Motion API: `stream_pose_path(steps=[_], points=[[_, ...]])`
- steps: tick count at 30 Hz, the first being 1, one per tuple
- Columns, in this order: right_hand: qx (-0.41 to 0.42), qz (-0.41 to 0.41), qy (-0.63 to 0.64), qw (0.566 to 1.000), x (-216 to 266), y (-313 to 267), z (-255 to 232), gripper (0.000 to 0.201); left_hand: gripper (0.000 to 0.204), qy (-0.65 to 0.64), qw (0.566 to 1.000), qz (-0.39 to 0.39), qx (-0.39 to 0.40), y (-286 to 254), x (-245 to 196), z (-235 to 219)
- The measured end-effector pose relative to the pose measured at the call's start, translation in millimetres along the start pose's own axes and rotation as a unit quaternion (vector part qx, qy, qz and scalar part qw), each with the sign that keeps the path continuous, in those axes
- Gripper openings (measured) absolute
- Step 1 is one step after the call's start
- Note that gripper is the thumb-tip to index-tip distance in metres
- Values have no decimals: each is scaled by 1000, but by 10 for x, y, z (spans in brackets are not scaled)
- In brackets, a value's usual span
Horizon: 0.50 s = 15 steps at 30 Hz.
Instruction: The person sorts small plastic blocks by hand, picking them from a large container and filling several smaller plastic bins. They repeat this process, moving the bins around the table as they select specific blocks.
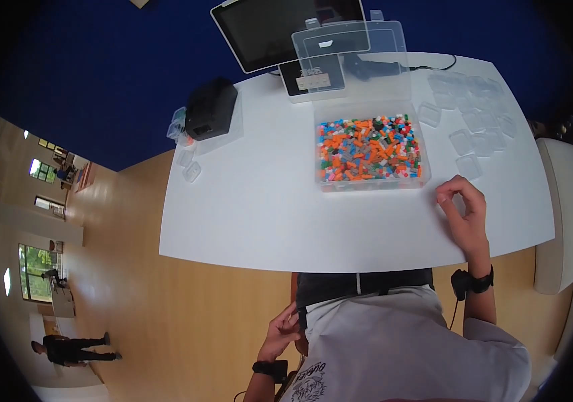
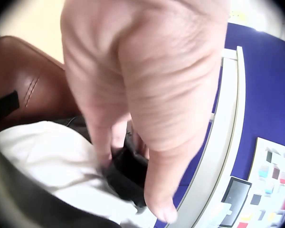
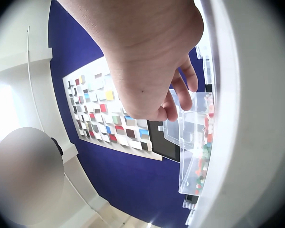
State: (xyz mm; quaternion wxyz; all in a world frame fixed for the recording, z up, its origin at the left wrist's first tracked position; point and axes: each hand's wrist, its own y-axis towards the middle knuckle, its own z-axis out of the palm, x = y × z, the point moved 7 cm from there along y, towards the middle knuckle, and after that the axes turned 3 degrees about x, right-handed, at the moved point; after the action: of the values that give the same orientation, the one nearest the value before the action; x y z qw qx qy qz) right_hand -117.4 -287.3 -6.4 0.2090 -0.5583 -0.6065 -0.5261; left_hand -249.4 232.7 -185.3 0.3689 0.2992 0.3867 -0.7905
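My right hand [image 1: 464, 211] hovers at the table's right front, fingers loosely curled and thumb near the fingertips, with nothing seen between them. Beyond it, to the left, stands a clear plastic box [image 1: 373, 185] full of small multicoloured pieces [image 1: 367, 151]. The box's transparent lid [image 1: 387, 50] is raised at the back. In the right wrist view, the fingers [image 3: 183, 92] overlap this box. Off the table, my left hand [image 1: 281, 331] hangs by the hip with relaxed fingers. The left wrist view shows its fingers beside black fabric [image 2: 126, 178] at the waist, some fingertips hidden.
Several small clear containers [image 1: 477, 120] lie at the table's right. A monitor [image 1: 280, 33] stands behind the box, with a dark handheld device [image 1: 370, 67] beyond the lid. A black machine [image 1: 211, 107] occupies the left side. Far left, a person [image 1: 72, 350] stands on the floor.
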Motion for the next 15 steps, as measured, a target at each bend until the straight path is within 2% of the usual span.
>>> stream_pose_path(steps=[1,3,4,5,7,8,10,11,13,14,15], points=[[-9,3,-8,1000,-9,3,-18,10,93,2,1000,-5,11,2,-5,-1],[-1,7,8,1000,-19,3,-6,11,97,139,986,-62,-65,-52,56,-169],[-1,11,4,1000,-10,4,-6,12,93,161,981,-40,-103,-17,53,-191],[-6,14,0,1000,-3,4,-15,12,93,163,981,-44,-97,6,100,-194],[5,11,2,1000,16,12,-3,12,77,191,970,2,-149,56,48,-278],[-3,15,-4,1000,14,23,-17,12,77,194,971,-2,-139,104,31,-263],[14,-1,4,1000,41,31,-7,14,59,231,959,20,-162,139,-40,-252],[11,0,-4,1000,40,31,-15,14,59,230,961,19,-154,182,-15,-241],[33,-11,12,999,47,49,10,17,50,397,897,103,-164,200,-119,-193],[31,-11,10,999,43,55,-20,17,50,396,898,103,-162,212,-96,-194],[34,-15,-9,999,33,68,-54,18,48,427,880,124,-170,220,-98,-183]])
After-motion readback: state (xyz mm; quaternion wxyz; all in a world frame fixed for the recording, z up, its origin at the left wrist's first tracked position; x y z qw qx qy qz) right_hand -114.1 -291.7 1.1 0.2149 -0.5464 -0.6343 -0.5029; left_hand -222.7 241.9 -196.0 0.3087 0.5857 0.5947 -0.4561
